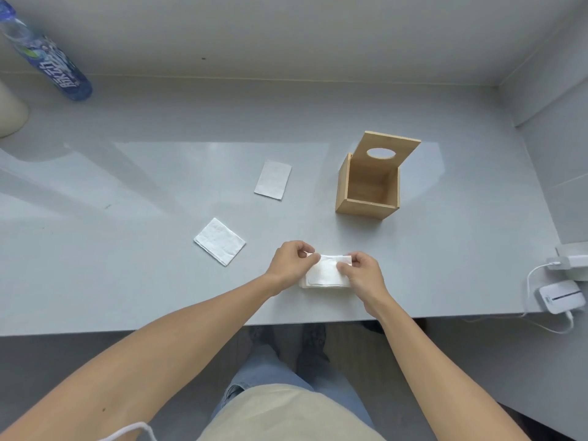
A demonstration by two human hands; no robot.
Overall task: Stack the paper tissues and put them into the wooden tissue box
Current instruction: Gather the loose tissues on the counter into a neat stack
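Near the table's front edge lies a small stack of white folded tissues (pixel 327 275). My left hand (pixel 291 261) pinches the top tissue's far left corner, and my right hand (pixel 361 270) pinches its far right corner. Two more folded tissues lie apart on the table: one (pixel 219 241) to the left of my hands, another (pixel 273 179) farther back. The wooden tissue box (pixel 367 206) stands to the back right, open on top and empty, its lid (pixel 389 151) with an oval hole tilted up at the rear.
A blue plastic bottle (pixel 47 55) lies at the far left corner beside a cream rounded object (pixel 11 109). White devices with cables (pixel 561 299) sit at the table's right front edge. Walls close off the back and right.
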